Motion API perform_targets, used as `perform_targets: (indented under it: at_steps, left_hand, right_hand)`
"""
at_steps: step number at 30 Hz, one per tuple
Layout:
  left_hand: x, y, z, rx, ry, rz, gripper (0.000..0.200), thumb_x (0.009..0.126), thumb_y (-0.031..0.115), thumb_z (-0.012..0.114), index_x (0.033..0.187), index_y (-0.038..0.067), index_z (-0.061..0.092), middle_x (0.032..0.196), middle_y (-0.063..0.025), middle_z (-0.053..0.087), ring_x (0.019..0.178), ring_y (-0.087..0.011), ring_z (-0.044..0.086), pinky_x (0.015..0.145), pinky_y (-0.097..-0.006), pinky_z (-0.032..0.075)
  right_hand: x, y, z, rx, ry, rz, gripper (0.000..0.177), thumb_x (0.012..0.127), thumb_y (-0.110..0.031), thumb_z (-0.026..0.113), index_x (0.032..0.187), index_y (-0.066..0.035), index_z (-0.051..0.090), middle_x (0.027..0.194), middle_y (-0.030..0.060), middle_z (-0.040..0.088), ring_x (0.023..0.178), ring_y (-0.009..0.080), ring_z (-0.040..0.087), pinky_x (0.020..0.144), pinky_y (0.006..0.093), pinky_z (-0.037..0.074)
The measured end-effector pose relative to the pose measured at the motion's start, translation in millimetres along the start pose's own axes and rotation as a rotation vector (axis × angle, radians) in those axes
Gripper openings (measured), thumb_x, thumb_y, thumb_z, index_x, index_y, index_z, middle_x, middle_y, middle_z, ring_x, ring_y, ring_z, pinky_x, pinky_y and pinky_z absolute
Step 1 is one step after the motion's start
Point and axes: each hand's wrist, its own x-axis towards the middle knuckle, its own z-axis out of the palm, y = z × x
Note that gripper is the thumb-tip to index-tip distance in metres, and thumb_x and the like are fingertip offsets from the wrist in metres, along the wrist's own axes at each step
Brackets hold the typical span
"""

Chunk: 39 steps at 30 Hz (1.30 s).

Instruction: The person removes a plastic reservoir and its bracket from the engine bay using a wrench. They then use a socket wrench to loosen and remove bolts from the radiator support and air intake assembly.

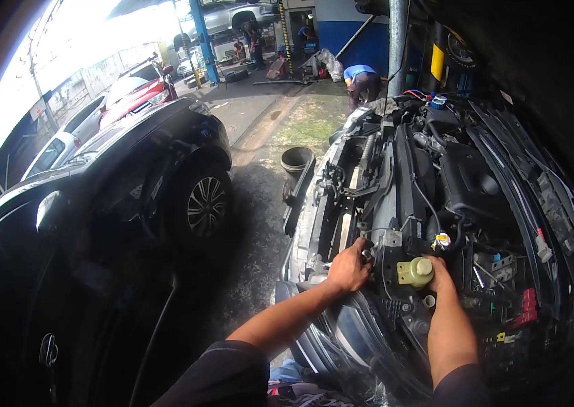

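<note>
My right hand (440,275) is wrapped round the far side of a pale yellow-green fluid reservoir (414,272) with a round cap on top. Most of its fingers are hidden behind the reservoir. To the left, my left hand (350,267) is closed at the front frame of the engine bay, its fingertips by a small grey, round-ended piece. What the fingers grip there cannot be made out. Between the hands runs the dark radiator support (387,261). Below my left hand lies the headlight (355,332). A white-and-yellow cap (442,240) sits just beyond the reservoir.
The engine cover (475,183) and red battery-terminal cover (526,308) lie to the right. A black bucket (297,160) stands on the floor by the car's front. A dark car (124,169) is parked at left. Ahead, a person in a blue shirt (361,78) bends over near a post.
</note>
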Motion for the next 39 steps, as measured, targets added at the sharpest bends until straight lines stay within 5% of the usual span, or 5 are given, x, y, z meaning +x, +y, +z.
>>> perform_targets:
  at_steps: [39]
  left_hand:
    - [2.3, -5.0, 1.0, 0.022, -0.040, 0.009, 0.049, 0.087, 0.017, 0.070, 0.129, 0.005, 0.049, 0.102, -0.0273, 0.069, 0.103, -0.0470, 0.065, 0.091, -0.0523, 0.051]
  right_hand:
    - [-13.2, -8.3, 9.9, 0.001, 0.060, -0.019, 0.032, 0.084, -0.017, 0.074, 0.111, -0.003, 0.065, 0.098, 0.0127, 0.071, 0.085, 0.0275, 0.072, 0.078, 0.0439, 0.059]
